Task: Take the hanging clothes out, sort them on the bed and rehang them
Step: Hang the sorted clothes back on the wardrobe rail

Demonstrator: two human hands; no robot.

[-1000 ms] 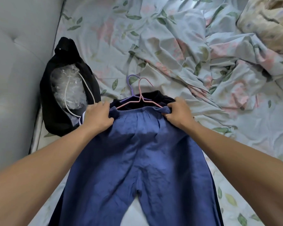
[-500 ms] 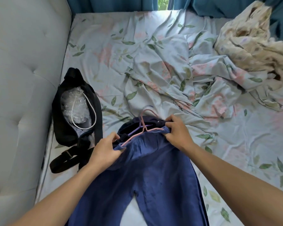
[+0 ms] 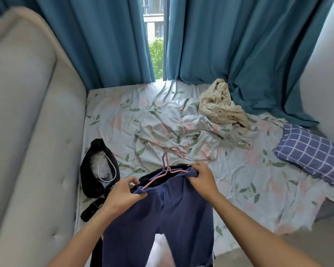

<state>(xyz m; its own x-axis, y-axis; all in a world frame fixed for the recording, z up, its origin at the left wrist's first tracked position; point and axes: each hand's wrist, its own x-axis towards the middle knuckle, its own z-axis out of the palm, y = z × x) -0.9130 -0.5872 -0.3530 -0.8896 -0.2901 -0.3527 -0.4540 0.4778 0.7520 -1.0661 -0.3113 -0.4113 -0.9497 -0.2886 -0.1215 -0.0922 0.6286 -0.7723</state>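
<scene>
I have both hands on the blue trousers [image 3: 162, 218], which hang from my grip over the near edge of the bed [image 3: 239, 189], just right of the black bag [image 3: 96, 170]. My left hand [image 3: 121, 195] pinches the left end of the waistband, thumb on top and fingers curled under the cloth. My right hand [image 3: 202, 176] grips the right end, fingers folded over the band. Between them the pink hanger [image 3: 170, 170] and a purple hanger [image 3: 165, 166] poke up out of the waist, their hooks pointing away from me toward the rumpled sheet. A darker garment [image 3: 162, 175] sits behind the waistband on the same hangers, as far as I can tell.

The trousers look like light, soft woven cloth: limp, no stiffness, legs drooping straight down. They should weigh little and will not slip much, but they will sag and fold wherever I let go. The waistband is the sensible place to hold, one hand at each end, as now. The hangers look thin and springy; I judge they could snag the cloth or tangle with each other if I pull unevenly.

Against half a second ago, my head has tipped up, so the curtains [image 3: 104, 45], the window gap and a checked pillow [image 3: 312, 158], far right of the bag, are now in view. The waistband has lifted slightly off the bed, and my left hand has shifted from beside the hanger arm to pinching the band's end.
</scene>
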